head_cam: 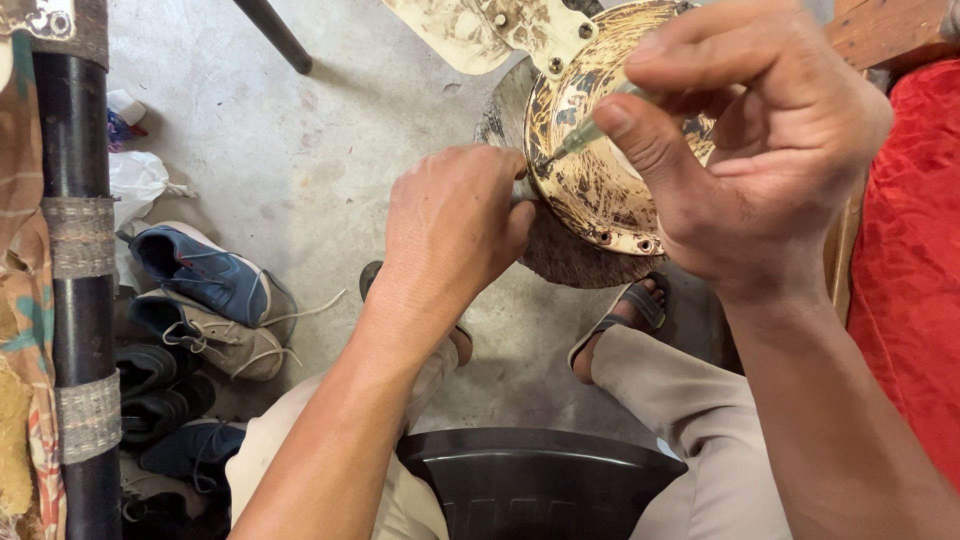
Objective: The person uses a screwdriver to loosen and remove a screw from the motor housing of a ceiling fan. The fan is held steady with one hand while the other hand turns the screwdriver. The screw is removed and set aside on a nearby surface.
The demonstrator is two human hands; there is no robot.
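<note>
Gripping a screwdriver [585,135], right hand [745,150]; left hand [455,225] clenched against worn fan motor [590,190] (concrete floor [300,150], shoes [205,300] alongside).

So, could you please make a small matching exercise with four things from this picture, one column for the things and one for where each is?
Things:
1. screwdriver
2. round metal housing
3. shoes
4. red cloth

Places:
A. along the right edge of the picture
B. in a pile on the floor by the black pole
C. pinched in the right hand
D. steadied at its rim by the left hand

Pairs: 1-C, 2-D, 3-B, 4-A
</note>
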